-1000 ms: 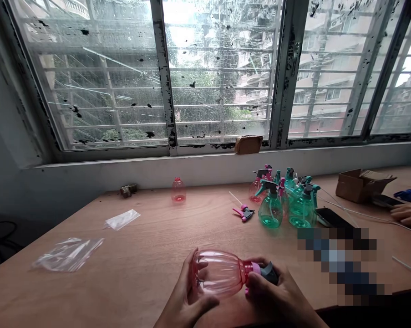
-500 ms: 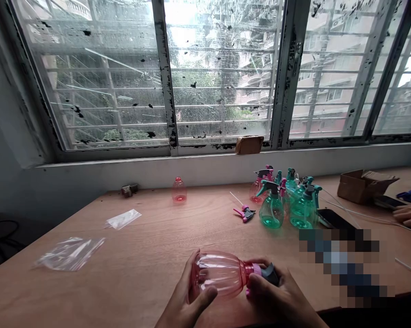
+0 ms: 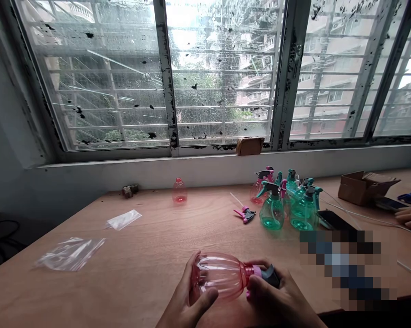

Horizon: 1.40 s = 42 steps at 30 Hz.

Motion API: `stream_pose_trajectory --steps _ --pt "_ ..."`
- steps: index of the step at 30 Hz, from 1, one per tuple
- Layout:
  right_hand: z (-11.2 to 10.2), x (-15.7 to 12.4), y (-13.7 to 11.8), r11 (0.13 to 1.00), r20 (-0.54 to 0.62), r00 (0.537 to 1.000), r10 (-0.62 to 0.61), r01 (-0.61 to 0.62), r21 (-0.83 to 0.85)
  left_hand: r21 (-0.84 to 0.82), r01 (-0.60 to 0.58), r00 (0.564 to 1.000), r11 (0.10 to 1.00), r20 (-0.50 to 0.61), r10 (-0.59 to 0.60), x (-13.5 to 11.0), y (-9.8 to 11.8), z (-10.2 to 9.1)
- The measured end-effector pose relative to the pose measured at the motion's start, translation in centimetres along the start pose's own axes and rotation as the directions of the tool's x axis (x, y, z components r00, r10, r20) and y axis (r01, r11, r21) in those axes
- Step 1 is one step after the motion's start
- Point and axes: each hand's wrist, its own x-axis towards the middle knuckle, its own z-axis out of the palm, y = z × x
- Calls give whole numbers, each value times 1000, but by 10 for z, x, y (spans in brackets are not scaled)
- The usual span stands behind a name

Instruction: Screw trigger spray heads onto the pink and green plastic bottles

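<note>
A clear pink spray bottle [image 3: 222, 275] lies on its side just above the wooden table [image 3: 150, 255], held between both hands. My left hand [image 3: 188, 303] wraps round its round body near the base. My right hand [image 3: 276, 298] is closed on the pink collar and grey trigger head [image 3: 268, 274] at the neck.
A group of green and pink spray bottles [image 3: 287, 202] stands at the back right, with a loose pink trigger head [image 3: 244, 213] beside it. A lone pink bottle [image 3: 179, 191] stands near the sill. Plastic bags [image 3: 70, 253] lie at left. Another person's hand [image 3: 410, 216] and a cardboard box [image 3: 364, 187] are far right.
My left thumb has slid a little along the bottle's body and the view has shifted slightly. The grip of both hands stays the same.
</note>
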Motion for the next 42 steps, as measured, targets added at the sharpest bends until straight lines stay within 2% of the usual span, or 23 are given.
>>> stream_pose_trajectory --steps 4,11,17,22,30,36,42 --pt "0 0 0 1000 -6 1000 6 -6 -2 -12 1 1000 1000 0 -1 0 -1 0" --pt "3 0 3 993 -29 999 32 -28 112 11 56 998 998 7 -56 -4 15 2" --pt "3 1 3 993 -43 998 44 -39 107 -36 31 999 999 27 -30 -3 9 3" --pt "1 1 4 991 -1 1000 24 -23 130 25 -44 998 999 42 43 -5 8 5" --pt "1 0 3 994 -3 999 46 -46 97 -50 65 998 997 26 -64 -5 17 3" --pt "1 -1 -1 996 18 999 28 -30 79 18 -77 997 997 15 77 -3 13 4" --pt "1 -2 -1 999 33 999 16 -18 36 -49 -39 999 998 21 40 -4 10 3"
